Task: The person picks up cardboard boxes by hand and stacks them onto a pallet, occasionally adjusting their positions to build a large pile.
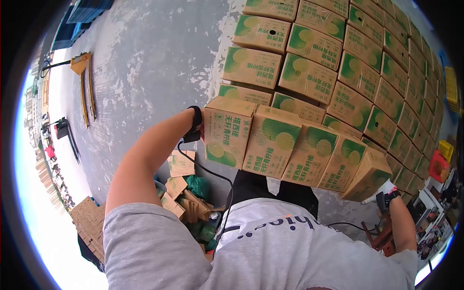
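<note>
A row of several cardboard cartons [270,140] with green lime prints spans the space before my body, squeezed between my two hands. My left hand [202,132] presses on the outer side of the leftmost carton [225,135]; most of its fingers are hidden behind the carton. At the other end, my right hand [385,189], in a white glove, grips the lower corner of the rightmost carton [368,175], which leans at an angle to the others. Black straps with small devices sit on both wrists, and a black cable hangs from the left one.
Beyond the row, many matching cartons [309,72] form a broad stack. A yellow pallet jack [83,72] stands on the grey floor at left. Flattened cardboard pieces [186,198] and green bags [197,187] lie by my left side. A red crate [439,166] is at right.
</note>
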The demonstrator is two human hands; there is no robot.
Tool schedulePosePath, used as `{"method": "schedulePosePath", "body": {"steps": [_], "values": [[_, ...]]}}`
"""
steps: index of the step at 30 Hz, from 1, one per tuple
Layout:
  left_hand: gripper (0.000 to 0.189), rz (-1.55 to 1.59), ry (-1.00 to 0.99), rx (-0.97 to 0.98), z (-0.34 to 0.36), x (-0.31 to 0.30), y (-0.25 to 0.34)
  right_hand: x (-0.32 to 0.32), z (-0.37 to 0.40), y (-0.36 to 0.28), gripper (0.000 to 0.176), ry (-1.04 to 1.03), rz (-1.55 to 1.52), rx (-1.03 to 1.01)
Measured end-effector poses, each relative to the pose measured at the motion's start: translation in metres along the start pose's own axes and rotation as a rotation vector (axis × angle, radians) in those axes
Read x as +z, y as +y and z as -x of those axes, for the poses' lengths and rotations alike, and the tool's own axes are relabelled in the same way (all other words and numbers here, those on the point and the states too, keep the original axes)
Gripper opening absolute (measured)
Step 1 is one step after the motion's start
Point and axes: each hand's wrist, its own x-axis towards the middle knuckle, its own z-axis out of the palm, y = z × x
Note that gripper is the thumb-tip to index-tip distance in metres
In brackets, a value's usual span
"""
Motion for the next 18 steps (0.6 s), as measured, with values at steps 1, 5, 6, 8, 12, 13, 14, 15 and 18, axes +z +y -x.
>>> {"method": "schedulePosePath", "body": {"steps": [1,5,6,8,12,13,14,15,18], "values": [[0.062,-0.108,-0.033,0.058,0.008,0.003,0.002,0.001,0.010,0.000,0.070,0.032,0.039,0.009],[0.092,0.137,0.061,0.072,0.012,-0.011,-0.024,0.047,0.034,0.001,0.074,0.142,0.272,0.038],[0.103,0.124,0.016,0.142,0.026,-0.014,-0.033,0.022,0.007,0.002,0.081,0.296,0.280,-0.060],[0.098,0.155,0.104,0.252,0.036,-0.010,-0.070,-0.076,-0.054,0.003,0.087,0.554,0.477,-0.308],[0.081,0.357,0.281,0.466,0.006,0.002,-0.171,0.014,0.028,-0.024,0.082,0.901,0.655,-0.439],[0.079,0.429,0.312,0.537,-0.002,0.009,-0.194,0.047,0.040,-0.029,0.074,0.874,0.854,-0.659],[0.078,0.545,0.252,0.492,0.000,0.021,-0.208,0.086,0.053,-0.028,0.066,0.827,1.051,-0.878],[0.078,0.592,0.243,0.487,-0.005,0.034,-0.217,0.130,0.067,-0.023,0.059,0.760,1.246,-1.095],[0.096,0.864,0.088,0.532,-0.025,0.081,-0.226,0.266,0.089,-0.002,0.057,0.251,1.514,-1.398]]}}
